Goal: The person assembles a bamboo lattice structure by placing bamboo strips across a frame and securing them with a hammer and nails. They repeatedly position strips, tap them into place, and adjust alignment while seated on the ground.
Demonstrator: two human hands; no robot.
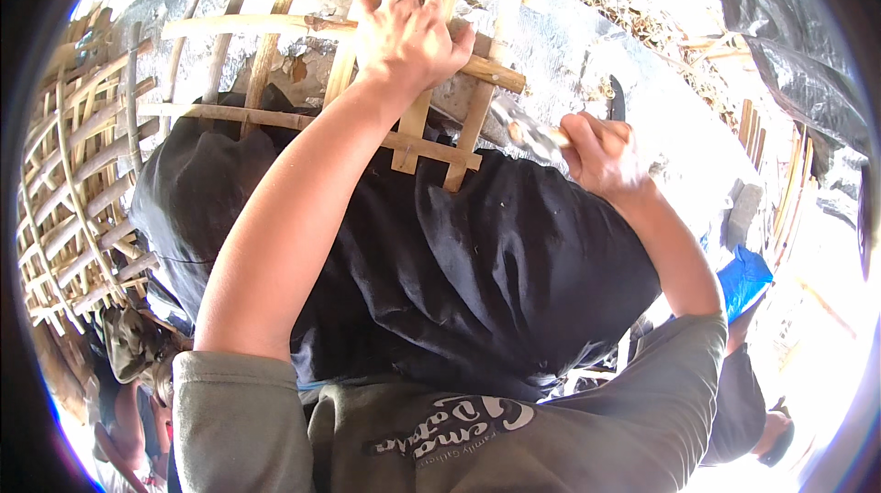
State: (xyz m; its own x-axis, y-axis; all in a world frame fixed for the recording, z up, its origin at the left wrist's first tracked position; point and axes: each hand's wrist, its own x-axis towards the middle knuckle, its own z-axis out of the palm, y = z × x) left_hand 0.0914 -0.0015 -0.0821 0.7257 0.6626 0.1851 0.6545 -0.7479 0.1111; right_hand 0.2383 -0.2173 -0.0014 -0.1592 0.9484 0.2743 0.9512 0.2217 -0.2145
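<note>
A lattice of split bamboo slats (248, 25) lies across the far side of my lap, its near right corner over the dark cloth on my legs. On its crossing slats rests my left hand (404, 39), fingers spread and thumb out to the right. My right hand (601, 152) is closed around the handle of a hammer (530, 132), slightly right of the lattice. The hammer's head is smeared by motion and points left toward the slats. Just beyond my right hand lies a dark curved blade (617, 97).
Another woven bamboo panel (78, 209) stands at the left. Black plastic sheeting (780, 25) hangs at the far right, near dry plant litter (624, 11). Something blue (745, 280) is beside my right elbow. Parts of other people show at the lower left and lower right.
</note>
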